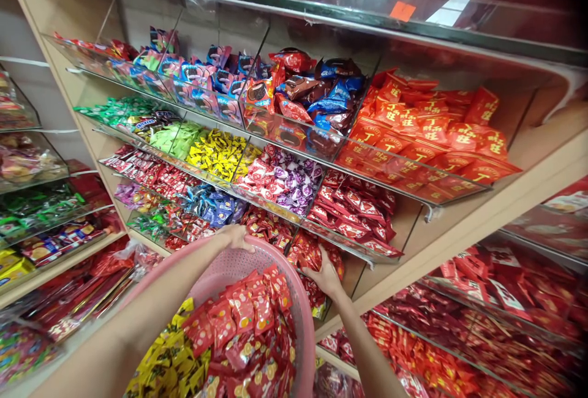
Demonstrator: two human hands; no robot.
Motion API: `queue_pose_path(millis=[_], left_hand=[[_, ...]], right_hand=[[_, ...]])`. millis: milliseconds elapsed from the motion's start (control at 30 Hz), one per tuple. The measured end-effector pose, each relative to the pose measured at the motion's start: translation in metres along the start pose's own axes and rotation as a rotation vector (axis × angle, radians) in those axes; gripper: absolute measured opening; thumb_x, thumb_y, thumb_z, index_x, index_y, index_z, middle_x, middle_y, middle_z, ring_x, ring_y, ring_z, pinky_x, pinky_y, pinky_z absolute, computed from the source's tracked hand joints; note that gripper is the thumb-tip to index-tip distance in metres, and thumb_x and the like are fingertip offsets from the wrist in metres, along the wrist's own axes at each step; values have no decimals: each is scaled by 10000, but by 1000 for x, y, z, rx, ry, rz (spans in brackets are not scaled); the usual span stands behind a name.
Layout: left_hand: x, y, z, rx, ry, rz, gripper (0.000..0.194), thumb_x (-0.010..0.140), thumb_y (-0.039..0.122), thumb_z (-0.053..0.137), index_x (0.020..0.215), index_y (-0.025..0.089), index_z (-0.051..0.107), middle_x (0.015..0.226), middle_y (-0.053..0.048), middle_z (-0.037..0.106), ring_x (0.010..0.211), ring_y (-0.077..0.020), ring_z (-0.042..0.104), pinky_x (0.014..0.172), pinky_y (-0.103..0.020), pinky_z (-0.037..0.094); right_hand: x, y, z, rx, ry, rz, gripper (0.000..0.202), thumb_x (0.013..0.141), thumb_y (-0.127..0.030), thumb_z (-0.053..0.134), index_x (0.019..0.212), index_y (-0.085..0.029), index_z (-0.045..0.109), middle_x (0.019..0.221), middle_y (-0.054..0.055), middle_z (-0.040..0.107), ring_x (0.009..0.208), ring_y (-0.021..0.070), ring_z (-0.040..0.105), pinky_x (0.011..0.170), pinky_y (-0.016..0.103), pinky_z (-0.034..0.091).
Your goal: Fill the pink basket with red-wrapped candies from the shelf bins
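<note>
A pink plastic basket (301, 300) with a perforated wall stands in front of the shelves. My left hand (235, 237) is closed over its far rim. Inside the basket are red candy packets (248, 312) with orange round prints on the right and yellow candy packets (172, 349) on the left. My right hand (327, 277) reaches past the basket's right side to the lowest shelf bin. Its thumb and fingers curve around a bunch of shiny red packets (307, 252), partly hiding them.
Glass-fronted shelves hold green, yellow, purple and red sweets above the basket. Large orange-red bags (427, 125) fill the upper right bin. A slanting wooden panel (441, 245) borders the right side, with more red packets (459, 324) beyond it. Other stocked shelves (46, 208) stand left.
</note>
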State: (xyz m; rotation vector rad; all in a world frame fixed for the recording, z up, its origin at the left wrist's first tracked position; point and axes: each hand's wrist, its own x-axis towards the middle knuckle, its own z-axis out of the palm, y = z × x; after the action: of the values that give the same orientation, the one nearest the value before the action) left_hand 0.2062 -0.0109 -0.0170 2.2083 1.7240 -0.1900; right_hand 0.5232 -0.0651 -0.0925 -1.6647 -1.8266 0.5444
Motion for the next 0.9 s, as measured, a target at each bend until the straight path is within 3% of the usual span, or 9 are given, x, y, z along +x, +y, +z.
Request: queue_pose_path(millis=[167, 367, 567, 733, 900], left_hand=[[1, 0, 0, 14, -12, 5, 615, 536, 707, 535, 852, 196, 669, 911, -117, 667, 840, -272, 611, 685, -304, 452], [2, 0, 1, 11, -2, 0, 659, 513, 729, 529, 847, 177, 664, 932, -133, 662, 841, -275, 611, 682, -300, 450], [-1, 1, -2, 2, -22, -22, 706, 487, 767, 506, 860, 189, 663, 945, -129, 661, 856, -272, 611, 685, -292, 449], [-3, 4, -4, 19, -30, -14, 696, 505, 753, 511, 865, 178, 666, 931, -132, 661, 844, -280, 610, 679, -308, 458], [-2, 5, -4, 39, -35, -24, 722, 510, 764, 497, 892, 176, 668, 939, -137, 657, 868, -288, 602, 696, -315, 454]], right_hand=[[2, 0, 7, -17, 73, 4, 825, 684, -397, 579, 1368, -168, 180, 1337, 126, 384, 1241, 233, 348, 973, 365, 325], [8, -28, 9, -276, 1, 170, 811, 673, -430, 589, 1358, -215, 212, 1245, 160, 409, 1172, 330, 387, 856, 431, 380], [7, -34, 14, -385, -39, 158, 518, 731, -369, 539, 1219, -260, 404, 1185, 124, 428, 1104, 300, 428, 754, 376, 416], [11, -21, 6, -170, 93, 153, 503, 708, -410, 548, 1158, -206, 461, 1093, 112, 511, 1008, 252, 512, 805, 352, 418], [9, -18, -10, 308, 281, 161, 522, 689, -465, 564, 1110, -166, 490, 1006, 83, 612, 939, 224, 571, 800, 334, 453]])
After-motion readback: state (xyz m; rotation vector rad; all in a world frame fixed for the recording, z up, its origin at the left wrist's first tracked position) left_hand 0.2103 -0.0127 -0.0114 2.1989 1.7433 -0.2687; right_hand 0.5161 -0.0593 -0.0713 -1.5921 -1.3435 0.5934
